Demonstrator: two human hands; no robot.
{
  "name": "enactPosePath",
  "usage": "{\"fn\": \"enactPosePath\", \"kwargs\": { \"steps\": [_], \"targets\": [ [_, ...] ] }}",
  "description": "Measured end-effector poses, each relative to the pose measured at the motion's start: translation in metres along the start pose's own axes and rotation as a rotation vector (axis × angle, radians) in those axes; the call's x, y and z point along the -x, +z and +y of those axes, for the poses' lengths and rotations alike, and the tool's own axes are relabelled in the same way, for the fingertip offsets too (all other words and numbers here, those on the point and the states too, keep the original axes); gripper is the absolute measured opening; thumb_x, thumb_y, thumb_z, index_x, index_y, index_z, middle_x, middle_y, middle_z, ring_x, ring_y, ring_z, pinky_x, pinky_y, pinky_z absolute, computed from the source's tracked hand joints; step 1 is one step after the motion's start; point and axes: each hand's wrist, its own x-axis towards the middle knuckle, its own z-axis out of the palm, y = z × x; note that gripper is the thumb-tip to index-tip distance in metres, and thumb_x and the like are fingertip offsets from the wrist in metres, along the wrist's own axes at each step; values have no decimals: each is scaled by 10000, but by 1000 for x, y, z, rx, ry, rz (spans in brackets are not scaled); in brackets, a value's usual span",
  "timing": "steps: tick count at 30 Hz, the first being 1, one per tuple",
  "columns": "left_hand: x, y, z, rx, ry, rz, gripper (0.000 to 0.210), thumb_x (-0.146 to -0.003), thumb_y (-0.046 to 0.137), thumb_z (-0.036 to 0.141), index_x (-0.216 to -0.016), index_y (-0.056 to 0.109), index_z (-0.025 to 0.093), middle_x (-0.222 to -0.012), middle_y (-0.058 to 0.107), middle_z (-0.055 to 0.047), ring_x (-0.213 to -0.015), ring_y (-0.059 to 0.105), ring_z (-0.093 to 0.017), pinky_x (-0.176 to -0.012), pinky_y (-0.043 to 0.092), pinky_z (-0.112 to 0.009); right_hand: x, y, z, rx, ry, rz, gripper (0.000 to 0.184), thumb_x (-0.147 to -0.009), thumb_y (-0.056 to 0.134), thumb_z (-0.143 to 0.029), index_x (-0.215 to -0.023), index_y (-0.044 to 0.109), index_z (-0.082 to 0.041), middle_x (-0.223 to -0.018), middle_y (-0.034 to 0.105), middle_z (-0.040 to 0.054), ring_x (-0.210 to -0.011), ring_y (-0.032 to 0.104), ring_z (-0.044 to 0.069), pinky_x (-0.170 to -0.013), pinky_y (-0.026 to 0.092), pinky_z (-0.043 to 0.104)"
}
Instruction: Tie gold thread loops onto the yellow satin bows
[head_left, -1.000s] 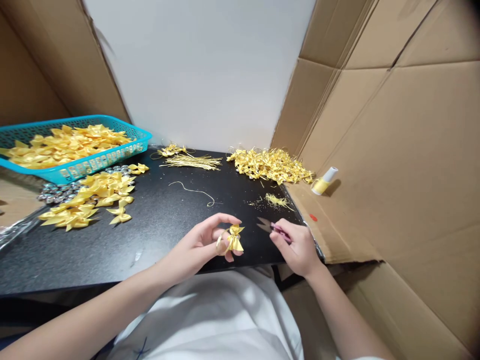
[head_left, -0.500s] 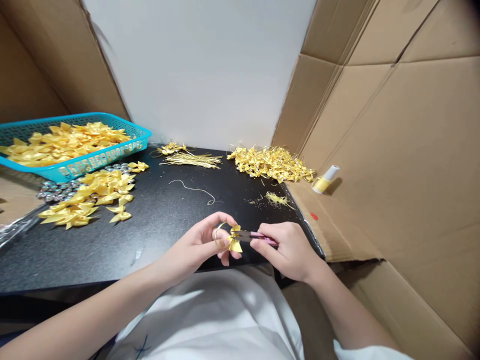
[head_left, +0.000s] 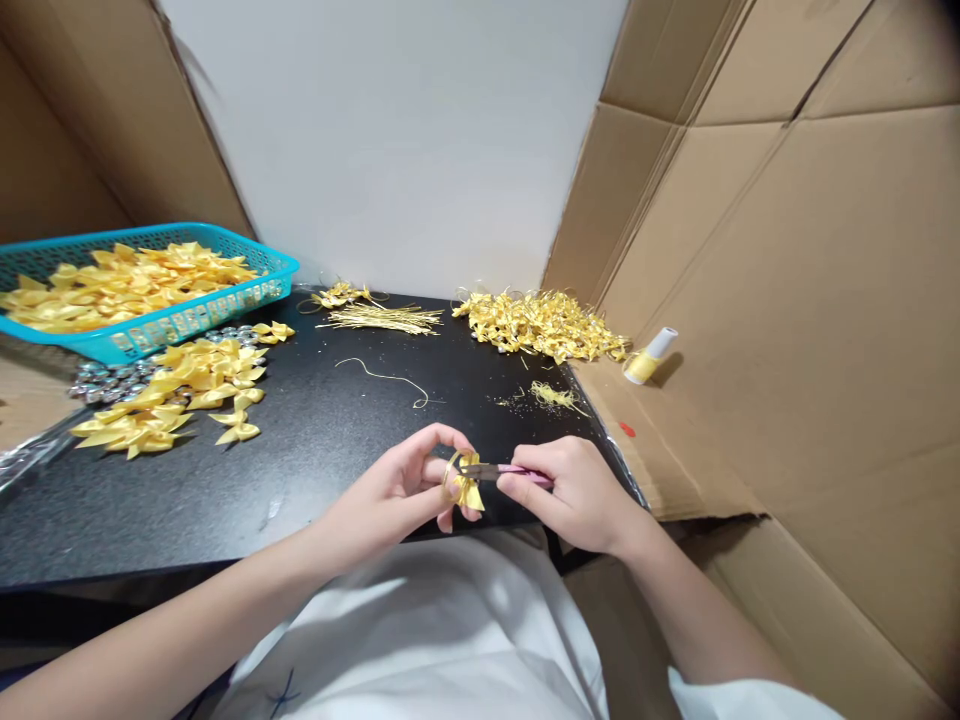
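Cardboard walls (head_left: pixel 840 300) flank scissors (head_left: pixel 489 472), basket (head_left: pixel 120 345) and scraps (head_left: pixel 553 396).

Looking in on a makeshift craft workshop here

Boxed in by cardboard panels (head_left: pixel 810 300) and a white backing board (head_left: pixel 397 130), spread across a black tabletop (head_left: pixel 315 470), and stocked in bulk with yellow ribbon bows (head_left: pixel 127 285) in a blue basket (head_left: pixel 187 320), silvery beads (head_left: pixel 112 383), a bundle of gold strands (head_left: pixel 386 319) and, over to the right, thread scraps (head_left: pixel 553 396)
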Motion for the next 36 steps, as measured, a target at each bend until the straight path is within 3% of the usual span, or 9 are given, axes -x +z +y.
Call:
{"fn": "enactPosePath", "kwargs": {
  "steps": [10,14,16,19,22,24,30,36],
  "targets": [
    [-2,0,1,-21,-3,-4,344,-816,646,421,-1004,471,193,-722,677,-27,-634,573,-129,-584,417,-236,2,4,4,-34,14,20,424,-892,490,-413,-543,460,-173,-495,434,-49,-465,365,70,-515,225,216],
    [-2,1,3,-20,0,13,345,-801,665,407,-984,471,188,-693,674,-23,-602,558,-124,-567,410,-233,12,-1,26,-84,86,143,421,-901,457,-479,-613,521,-179,-501,461,-43,-472,418,85,-510,265,212],
    [-2,0,3,-18,-3,16,343,-801,663,404,-985,473,185,-687,674,-26,-588,548,-120,-566,412,-233,19,-9,50,-35,184,285,429,-908,414,-520,-716,589,-178,-520,499,-27,-483,455,107,-510,285,221],
    [-3,-3,2,-3,-26,15,302,-822,636,381,-992,479,187,-682,666,-21,-572,536,-114,-565,413,-234,30,-25,94,224,485,426,409,-896,414,-535,-869,619,-183,-677,634,41,-583,553,166,-540,319,242],
    [-5,-7,0,66,-79,23,245,-832,612,330,-997,493,195,-673,642,-1,-572,534,-110,-552,396,-223,42,-36,131,538,857,335,402,-913,378,-510,-987,616,-194,-810,685,111,-660,601,229,-551,314,273],
    [-6,-7,0,138,-127,44,214,-823,606,287,-988,501,202,-649,607,18,-566,524,-101,-534,373,-207,48,-39,145,607,944,268,404,-923,357,-507,-995,620,-209,-904,691,121,-712,619,242,-562,323,284],
    [-8,-7,2,293,-171,59,167,-802,546,183,-962,502,194,-525,489,54,-479,396,-74,-532,335,-205,54,-32,154,690,811,277,385,-907,429,-489,-935,700,-217,-994,650,102,-935,591,265,-666,393,322],
    [-7,-22,8,270,-96,4,156,-835,535,177,-987,500,192,-564,465,45,-515,374,-81,-548,334,-217,54,-32,169,575,804,329,322,-862,513,-447,-946,733,-227,-989,647,103,-935,564,289,-721,418,370]
  ]
}}
